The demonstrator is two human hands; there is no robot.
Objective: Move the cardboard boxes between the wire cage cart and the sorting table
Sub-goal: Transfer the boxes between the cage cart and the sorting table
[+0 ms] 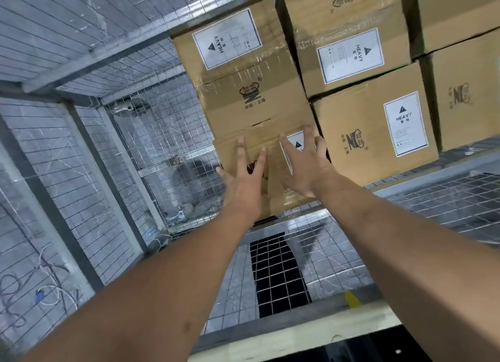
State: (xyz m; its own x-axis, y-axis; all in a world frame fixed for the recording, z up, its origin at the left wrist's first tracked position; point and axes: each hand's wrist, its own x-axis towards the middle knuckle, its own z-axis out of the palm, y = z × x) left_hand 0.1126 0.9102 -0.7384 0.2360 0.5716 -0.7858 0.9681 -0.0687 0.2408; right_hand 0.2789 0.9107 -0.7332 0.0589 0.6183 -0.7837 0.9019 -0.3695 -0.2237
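Observation:
Brown cardboard boxes with white HEAVY labels are stacked inside the wire cage cart. The nearest box sits lowest in the left stack on the mesh floor, under a taller box. Both my arms reach into the cart. My left hand has straight spread fingers over the near box's front face. My right hand is also spread, over the box's white label. I cannot tell whether either hand touches the cardboard. More boxes are stacked to the right.
Wire mesh walls with grey metal frames close the cart on the left and back. The mesh floor lies bare in front of the boxes, with a dark gap below it. A pale wooden edge runs along the bottom. White cords hang on the left wall.

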